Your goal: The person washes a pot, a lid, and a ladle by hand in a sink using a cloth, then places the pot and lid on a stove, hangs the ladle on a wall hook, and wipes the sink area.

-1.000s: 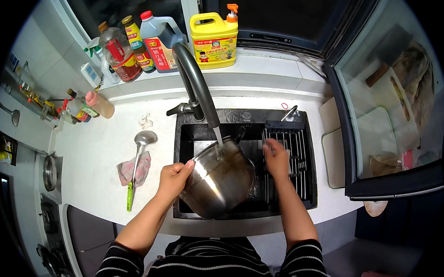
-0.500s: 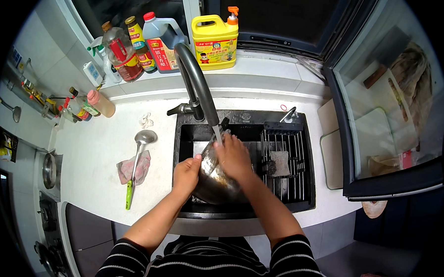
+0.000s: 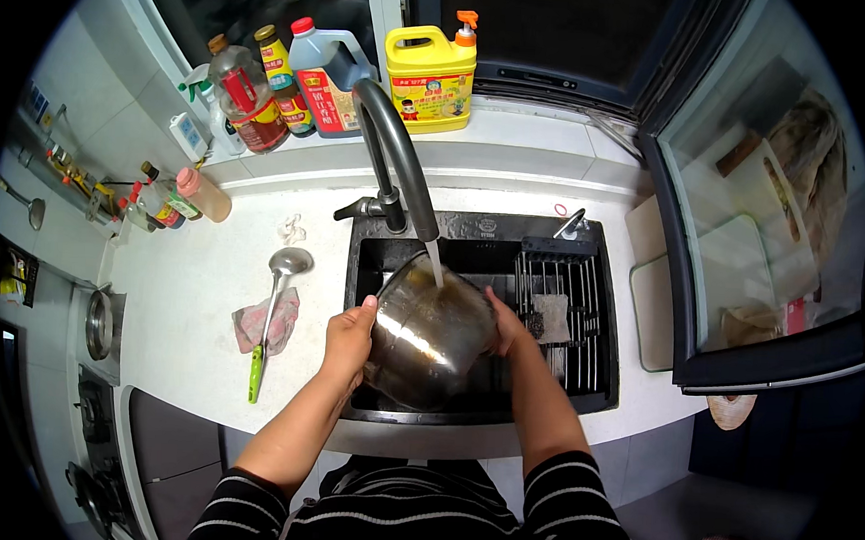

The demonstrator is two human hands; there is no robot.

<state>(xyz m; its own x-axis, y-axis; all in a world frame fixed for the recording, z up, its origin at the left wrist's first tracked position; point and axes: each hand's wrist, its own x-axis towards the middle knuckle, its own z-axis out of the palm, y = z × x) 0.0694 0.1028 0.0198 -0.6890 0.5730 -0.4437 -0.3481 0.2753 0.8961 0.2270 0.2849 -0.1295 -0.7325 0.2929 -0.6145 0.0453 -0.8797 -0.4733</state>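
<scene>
A stainless steel pot (image 3: 425,332) with brownish staining is held tilted over the black sink (image 3: 360,267). My left hand (image 3: 350,339) is closed on the pot's left edge, thumb on top. At the other side my right hand (image 3: 503,323) grips the pot, its fingers partly hidden behind it. Water (image 3: 437,263) runs from the dark grey faucet (image 3: 413,173) onto the upper part of the pot.
A wire rack (image 3: 584,339) with a grey scrubbing pad (image 3: 552,319) fills the sink's right side. Left on the counter, a green-handled ladle (image 3: 274,311) lies across a pink cloth (image 3: 249,326). Several bottles and a yellow jug (image 3: 431,82) line the sill. An open window frame (image 3: 678,281) juts in at right.
My right hand has moved from the pot's surface to its right side. The pot has turned, showing more of its stained outside under the stream. My left hand keeps its hold.
</scene>
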